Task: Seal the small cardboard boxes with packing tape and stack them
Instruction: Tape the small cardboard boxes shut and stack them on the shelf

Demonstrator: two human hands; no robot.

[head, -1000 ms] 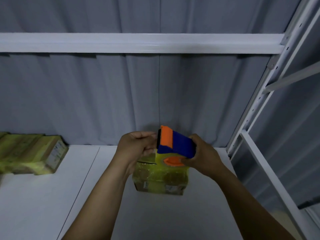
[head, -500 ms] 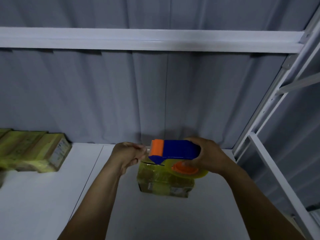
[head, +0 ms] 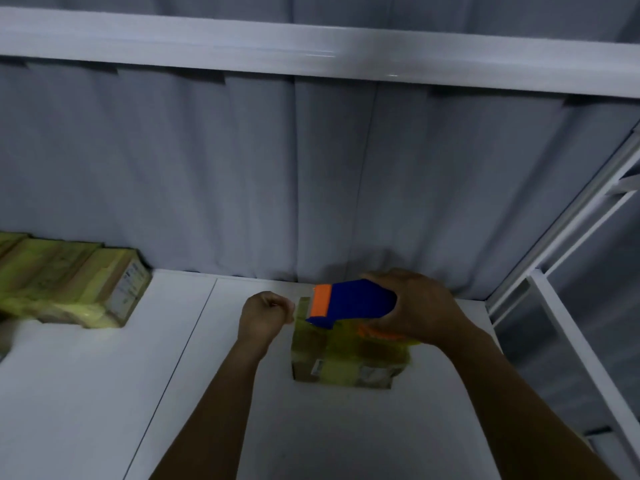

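Head view, somewhat blurred. Right hand (head: 420,306) is wrapped round the blue body of the tape dispenser (head: 356,303), fingers curled over the top and thumb side underneath, a firm full grip. The dispenser's orange front edge points left, and it sits just above the box's far top edge; whether it touches is unclear. The tape roll (head: 384,336), yellowish with an orange core, hangs under the right palm over the box top. Left hand (head: 265,315) is balled tight, fingertips at the free end of a short tape strip (head: 304,306) that runs from the dispenser's mouth; it looks like a pinch on that end, though blur hides the exact contact. The small cardboard box (head: 346,362) stands on the white shelf surface (head: 173,393), right of centre, under and between both hands, already wrapped in yellowish tape bands, with a label on its near face. Stack of taped boxes (head: 69,282) lies at far left on the same surface, against the grey pleated backdrop (head: 242,168), well apart from the box. White upper shelf beam (head: 311,53) crosses the top. White rack upright (head: 568,244) stands at the right.
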